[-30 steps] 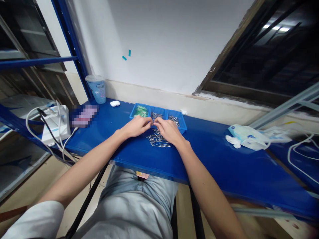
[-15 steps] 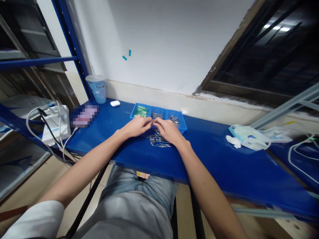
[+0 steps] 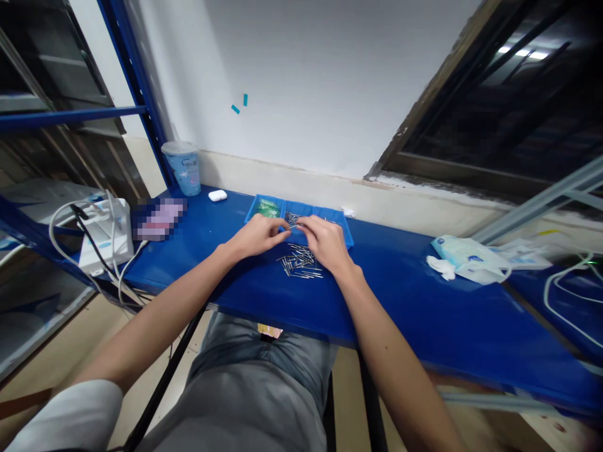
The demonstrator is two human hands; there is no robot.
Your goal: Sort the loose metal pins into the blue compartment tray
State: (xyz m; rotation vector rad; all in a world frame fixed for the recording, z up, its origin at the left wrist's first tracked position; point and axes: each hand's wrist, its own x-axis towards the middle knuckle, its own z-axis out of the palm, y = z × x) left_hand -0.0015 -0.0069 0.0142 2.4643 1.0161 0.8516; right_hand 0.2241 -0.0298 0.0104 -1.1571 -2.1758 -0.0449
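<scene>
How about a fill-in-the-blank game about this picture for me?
1. The bench is coloured ____.
2. At the left end of the tray, the small pieces are coloured ____.
3. The cup stands to the ____ of the white case.
4. The metal pile lies closer to the ____ hand than to the left hand.

Missing words: blue; green; left; right.

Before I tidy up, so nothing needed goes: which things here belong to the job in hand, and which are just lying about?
Likely in use: metal pieces, blue compartment tray, its green pieces.

Likely lying about: lidded cup, white case, blurred purple item, cabled white box, plastic pack.
</scene>
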